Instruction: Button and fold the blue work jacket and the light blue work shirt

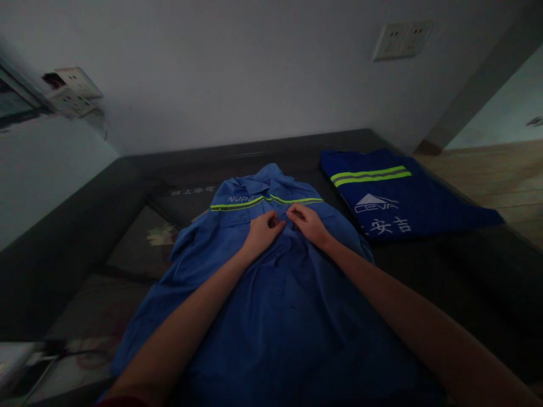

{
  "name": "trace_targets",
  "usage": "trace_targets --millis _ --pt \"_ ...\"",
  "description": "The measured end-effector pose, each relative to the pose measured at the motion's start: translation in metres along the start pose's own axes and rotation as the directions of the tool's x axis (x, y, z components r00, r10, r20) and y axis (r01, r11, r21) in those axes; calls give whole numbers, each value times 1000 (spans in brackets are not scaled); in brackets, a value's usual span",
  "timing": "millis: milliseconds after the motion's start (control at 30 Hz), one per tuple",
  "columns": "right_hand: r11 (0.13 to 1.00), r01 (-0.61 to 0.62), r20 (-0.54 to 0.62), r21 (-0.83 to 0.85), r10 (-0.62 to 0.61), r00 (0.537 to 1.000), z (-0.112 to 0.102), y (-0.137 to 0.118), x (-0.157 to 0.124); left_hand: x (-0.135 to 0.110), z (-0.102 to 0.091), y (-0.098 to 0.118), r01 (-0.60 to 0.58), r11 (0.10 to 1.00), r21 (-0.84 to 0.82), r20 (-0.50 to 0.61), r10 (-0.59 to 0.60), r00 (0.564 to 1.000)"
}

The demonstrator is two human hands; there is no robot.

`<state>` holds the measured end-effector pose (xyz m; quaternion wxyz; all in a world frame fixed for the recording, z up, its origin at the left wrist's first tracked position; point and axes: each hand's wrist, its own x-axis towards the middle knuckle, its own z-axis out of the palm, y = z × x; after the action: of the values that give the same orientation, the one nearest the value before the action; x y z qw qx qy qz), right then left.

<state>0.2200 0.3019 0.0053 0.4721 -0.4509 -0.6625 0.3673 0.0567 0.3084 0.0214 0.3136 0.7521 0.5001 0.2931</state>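
Observation:
A blue work shirt (pixel 258 316) lies face up in front of me, its collar at the far end and a yellow-green reflective stripe across the chest. My left hand (pixel 265 230) pinches the shirt's front placket just below the stripe. Close beside it on the right, my right hand (pixel 309 221) pinches the other side of the front opening. Between the hands the cloth is lifted and creased. Fingertips cover whatever small part of the placket they grip. Lower down, a few buttons show faintly along the front.
A darker blue folded garment (pixel 373 198) with a reflective stripe and white lettering lies at the right on the dark table (pixel 139 169). Wall sockets (pixel 403 39) sit above. A pale object with a cable (pixel 42 367) is at the lower left.

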Motion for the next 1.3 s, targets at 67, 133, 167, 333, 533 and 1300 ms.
trace_targets --millis 67,133,167,333,533,1300 --pt "1000 -11 19 17 11 1000 0 1 0 -1 -2 1 -32 997 66 -20 33 999" --pt "999 -29 50 44 27 998 -1 2 1 -2 -4 2 -62 987 145 -40 69 997" --pt "998 -37 64 58 34 997 -1 2 1 -3 -5 3 -76 980 182 -48 86 995" --pt "992 -71 117 105 59 991 -4 5 5 -7 -6 7 -130 950 285 -87 160 983" --pt "988 -94 129 122 78 989 -5 2 5 0 -2 -1 -98 995 -26 -99 95 991" --pt "978 -165 21 128 163 986 -1 2 4 7 3 -13 39 940 -340 30 -31 999"
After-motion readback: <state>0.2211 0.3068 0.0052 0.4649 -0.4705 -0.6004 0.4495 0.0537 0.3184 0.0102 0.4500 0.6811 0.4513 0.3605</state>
